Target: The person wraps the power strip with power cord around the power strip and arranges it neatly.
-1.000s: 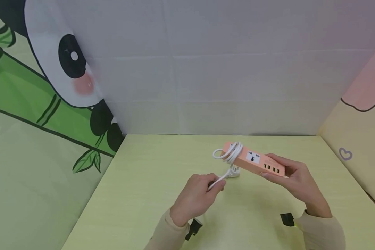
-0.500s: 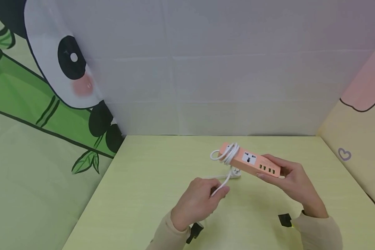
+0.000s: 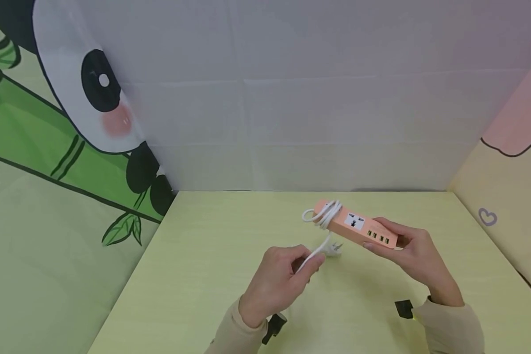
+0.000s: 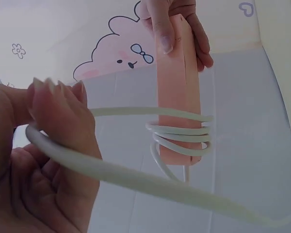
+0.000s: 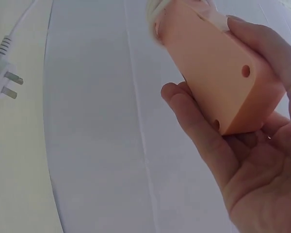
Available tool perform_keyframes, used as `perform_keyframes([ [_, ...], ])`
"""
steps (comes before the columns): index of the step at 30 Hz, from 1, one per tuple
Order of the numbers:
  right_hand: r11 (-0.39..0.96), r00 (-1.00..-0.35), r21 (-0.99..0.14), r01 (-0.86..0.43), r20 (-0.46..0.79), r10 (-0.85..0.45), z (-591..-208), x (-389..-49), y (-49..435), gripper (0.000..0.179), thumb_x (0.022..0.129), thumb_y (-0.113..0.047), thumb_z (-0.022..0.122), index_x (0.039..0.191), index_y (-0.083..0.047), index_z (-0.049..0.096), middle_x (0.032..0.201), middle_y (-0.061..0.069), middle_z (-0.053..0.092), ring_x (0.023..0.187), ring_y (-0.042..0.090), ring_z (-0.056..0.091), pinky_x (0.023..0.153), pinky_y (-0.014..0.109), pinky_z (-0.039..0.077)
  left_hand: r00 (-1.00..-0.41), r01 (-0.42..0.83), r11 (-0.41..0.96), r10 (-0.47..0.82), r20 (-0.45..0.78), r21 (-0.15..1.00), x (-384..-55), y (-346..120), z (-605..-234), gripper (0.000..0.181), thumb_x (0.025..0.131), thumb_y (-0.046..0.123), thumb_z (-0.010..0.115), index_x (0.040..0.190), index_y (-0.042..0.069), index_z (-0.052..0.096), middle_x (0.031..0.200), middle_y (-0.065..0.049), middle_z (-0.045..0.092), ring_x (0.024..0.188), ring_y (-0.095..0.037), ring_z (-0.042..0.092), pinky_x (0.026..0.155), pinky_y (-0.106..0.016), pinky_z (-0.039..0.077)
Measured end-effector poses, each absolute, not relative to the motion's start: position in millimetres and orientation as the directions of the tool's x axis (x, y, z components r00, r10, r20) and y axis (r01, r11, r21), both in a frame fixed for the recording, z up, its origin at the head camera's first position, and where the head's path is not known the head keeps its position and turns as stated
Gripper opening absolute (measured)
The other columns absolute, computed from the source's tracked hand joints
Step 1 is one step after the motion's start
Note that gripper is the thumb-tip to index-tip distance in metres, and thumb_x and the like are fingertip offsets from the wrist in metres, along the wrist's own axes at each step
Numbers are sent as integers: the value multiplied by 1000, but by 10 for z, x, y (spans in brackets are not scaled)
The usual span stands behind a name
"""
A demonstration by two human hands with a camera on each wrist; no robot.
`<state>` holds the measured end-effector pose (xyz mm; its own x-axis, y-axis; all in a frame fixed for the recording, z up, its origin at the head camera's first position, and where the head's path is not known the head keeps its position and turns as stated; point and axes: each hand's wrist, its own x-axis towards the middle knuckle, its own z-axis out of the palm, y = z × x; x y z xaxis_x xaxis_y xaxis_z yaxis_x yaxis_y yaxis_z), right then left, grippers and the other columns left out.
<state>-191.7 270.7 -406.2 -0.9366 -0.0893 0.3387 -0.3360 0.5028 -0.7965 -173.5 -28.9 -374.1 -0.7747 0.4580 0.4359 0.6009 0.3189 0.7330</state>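
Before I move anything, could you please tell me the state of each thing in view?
Power strip: held tilted in the right hand
Cord: partly wound round the power strip, one length gripped by the left hand
Plug: plugged into nothing, prongs bare
Uncovered socket: nothing plugged in
USB ports: nothing plugged in

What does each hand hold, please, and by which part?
The right hand holds the power strip by its USB end; the left hand, the cord partway along.
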Motion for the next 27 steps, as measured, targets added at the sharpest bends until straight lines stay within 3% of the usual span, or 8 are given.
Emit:
perform_keyframes([
  [3, 507, -944, -802, -316, 317, -87, -4054, -1896, 2702, 56, 85, -13, 83, 137, -9, 63, 103, -17, 69, 76, 6, 63, 60, 21, 52, -747, 643, 313, 458, 482, 699, -1737, -312, -3743, 26, 101, 29, 65, 79, 15, 68, 58, 9, 43, 50, 6, 30, 46, -11, 24],
  [9, 530, -946, -788, -315, 304, -110, -4034, -1841, 2676, 57, 84, -15, 84, 137, -9, 64, 104, -16, 71, 76, 6, 64, 60, 22, 53, -626, 777, 280, 433, 649, 563, -1768, -378, -3741, 22, 101, 23, 64, 82, 15, 66, 59, 7, 42, 53, 7, 30, 48, -8, 26],
  [15, 573, -944, -754, -323, 297, -141, -3999, -1787, 2620, 54, 84, -17, 85, 134, -8, 66, 107, 6, 74, 76, 7, 65, 60, 23, 52, -553, 831, 223, 434, 711, 510, -1776, -427, -3735, 13, 101, 16, 63, 93, 11, 70, 63, 6, 47, 56, 6, 34, 50, -7, 30],
  [23, 561, -941, -755, -339, 273, -201, -3977, -1718, 2572, 57, 84, -17, 85, 135, -3, 64, 111, 10, 73, 77, 7, 65, 61, 24, 52, -512, 845, 129, 477, 714, 519, -1766, -517, -3723, 16, 103, 8, 58, 111, 6, 72, 71, 2, 51, 61, 2, 35, 54, -9, 33],
  [27, 547, -927, -748, -375, 288, -242, -3974, -1689, 2557, 54, 82, -16, 86, 132, -6, 67, 108, 7, 74, 75, 8, 64, 60, 24, 52, -495, 851, 106, 488, 719, 514, -1764, -565, -3718, 17, 102, 5, 58, 111, 6, 72, 68, 2, 48, 60, 2, 34, 53, -9, 31],
])
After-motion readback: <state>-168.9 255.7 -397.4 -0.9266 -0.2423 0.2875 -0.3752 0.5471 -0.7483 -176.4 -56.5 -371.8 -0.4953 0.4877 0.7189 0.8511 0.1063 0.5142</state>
